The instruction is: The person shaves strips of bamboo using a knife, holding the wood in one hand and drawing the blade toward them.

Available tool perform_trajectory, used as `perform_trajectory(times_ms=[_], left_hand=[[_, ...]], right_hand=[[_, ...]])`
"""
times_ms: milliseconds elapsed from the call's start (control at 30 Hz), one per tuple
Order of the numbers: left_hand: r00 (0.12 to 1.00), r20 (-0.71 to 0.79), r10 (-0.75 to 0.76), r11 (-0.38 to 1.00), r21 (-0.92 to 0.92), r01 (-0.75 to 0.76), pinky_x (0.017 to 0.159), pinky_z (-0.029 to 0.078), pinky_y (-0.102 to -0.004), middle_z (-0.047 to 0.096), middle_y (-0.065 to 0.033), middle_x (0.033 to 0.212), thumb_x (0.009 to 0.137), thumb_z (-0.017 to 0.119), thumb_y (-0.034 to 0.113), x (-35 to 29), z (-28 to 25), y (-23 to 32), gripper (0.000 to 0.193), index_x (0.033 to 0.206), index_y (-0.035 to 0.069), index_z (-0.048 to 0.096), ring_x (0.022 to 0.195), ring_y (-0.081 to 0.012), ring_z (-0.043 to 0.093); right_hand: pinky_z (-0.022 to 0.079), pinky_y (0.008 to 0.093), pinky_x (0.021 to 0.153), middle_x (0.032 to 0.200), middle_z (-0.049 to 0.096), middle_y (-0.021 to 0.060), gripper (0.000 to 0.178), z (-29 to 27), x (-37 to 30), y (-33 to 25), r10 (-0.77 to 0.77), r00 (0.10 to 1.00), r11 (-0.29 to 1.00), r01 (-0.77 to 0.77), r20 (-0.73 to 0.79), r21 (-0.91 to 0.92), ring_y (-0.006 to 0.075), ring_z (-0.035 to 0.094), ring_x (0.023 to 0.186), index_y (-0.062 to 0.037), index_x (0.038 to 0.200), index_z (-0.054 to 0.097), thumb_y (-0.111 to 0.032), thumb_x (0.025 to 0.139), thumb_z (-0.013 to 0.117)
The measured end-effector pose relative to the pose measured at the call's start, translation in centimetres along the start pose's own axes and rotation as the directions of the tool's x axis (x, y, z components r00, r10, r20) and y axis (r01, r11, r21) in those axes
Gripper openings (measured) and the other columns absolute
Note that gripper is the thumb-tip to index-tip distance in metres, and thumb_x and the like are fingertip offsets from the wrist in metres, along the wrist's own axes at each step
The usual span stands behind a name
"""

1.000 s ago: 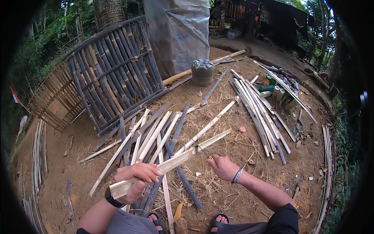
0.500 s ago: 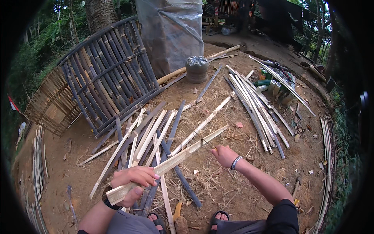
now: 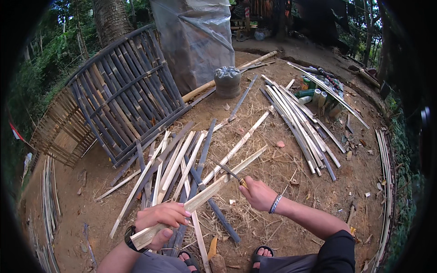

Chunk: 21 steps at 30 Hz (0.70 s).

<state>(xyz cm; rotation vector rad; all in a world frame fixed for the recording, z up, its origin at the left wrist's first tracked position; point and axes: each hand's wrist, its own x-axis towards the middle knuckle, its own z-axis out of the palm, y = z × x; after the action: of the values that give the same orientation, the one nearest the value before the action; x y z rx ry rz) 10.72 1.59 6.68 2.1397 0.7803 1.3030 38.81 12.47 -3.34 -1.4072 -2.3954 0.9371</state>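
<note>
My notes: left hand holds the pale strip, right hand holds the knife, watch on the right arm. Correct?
Not quite: the head view shows the watch on the left arm. The left hand does hold the pale strip, and the right hand the knife.

From here I read the bamboo strip [image 3: 209,189] as matt, the blade [image 3: 231,173] dull metal, the plastic sheeting [image 3: 193,43] glossy

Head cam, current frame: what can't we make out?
All in the head view:
Knife handle: mostly hidden inside the right hand.
Bamboo strip: near its lower end, partly covered by the left hand.
Watch display: turned away, too small.
Whatever is behind the plastic sheet: blurred by the sheet.
Right sleeve: cut off by the lower edge.
</note>
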Motion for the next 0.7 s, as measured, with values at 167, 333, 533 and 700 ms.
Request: perform_trajectory(times_ms=[167,333,533,700], left_hand=[[1.0,-0.001,-0.019,1.0,0.025,0.019,0.084,0.051,-0.0435,0.068,-0.0124,0.075,0.093,0.052,0.035,0.3,0.3,0.0,0.033,0.078,0.006,0.054,0.081,-0.0276,0.068],[0.998,-0.013,-0.054,0.998,-0.02,0.054,0.088,0.05,-0.0466,0.068,-0.0144,0.08,0.092,0.053,0.03,-0.2,-0.2,0.0,0.03,0.079,0.004,0.057,0.087,-0.0305,0.067],[0.998,0.014,-0.056,0.998,0.012,0.056,0.088,0.05,-0.0471,0.068,-0.0141,0.079,0.093,0.053,0.033,0.0,-0.5,0.4,0.032,0.08,0.004,0.056,0.088,-0.0298,0.068],[0.995,-0.016,-0.098,0.995,0.007,0.098,0.089,0.048,-0.0452,0.068,-0.0129,0.077,0.093,0.052,0.039,0.1,0.3,0.1,0.034,0.081,0.007,0.05,0.085,-0.0269,0.066]], right_hand=[[0.052,0.0484,0.064,0.072,0.06,0.03,0.034,1.1,1.4,3.9,0.083,0.996,0.996,-0.084,-0.045,-0.021,0.046,0.061,0.07,0.007,0.093,0.041,-0.026,0.098,0.04],[0.052,0.0487,0.065,0.076,0.061,0.0304,0.035,1.0,1.4,1.9,0.086,0.995,0.996,-0.087,0.04,0.018,0.0453,0.062,0.072,0.0068,0.096,0.042,-0.028,0.097,0.04],[0.05,0.0489,0.076,0.086,0.061,0.0313,0.035,0.1,1.5,2.2,0.141,0.984,0.99,-0.14,0.11,-0.02,0.0426,0.063,0.083,0.0062,0.099,0.044,-0.028,0.098,0.04],[0.048,0.05,0.08,0.09,0.06,0.0342,0.037,1.6,2.6,6.4,0.209,0.978,0.978,-0.209,0.009,0.0,0.0464,0.06,0.091,0.0069,0.099,0.044,-0.029,0.098,0.04]])
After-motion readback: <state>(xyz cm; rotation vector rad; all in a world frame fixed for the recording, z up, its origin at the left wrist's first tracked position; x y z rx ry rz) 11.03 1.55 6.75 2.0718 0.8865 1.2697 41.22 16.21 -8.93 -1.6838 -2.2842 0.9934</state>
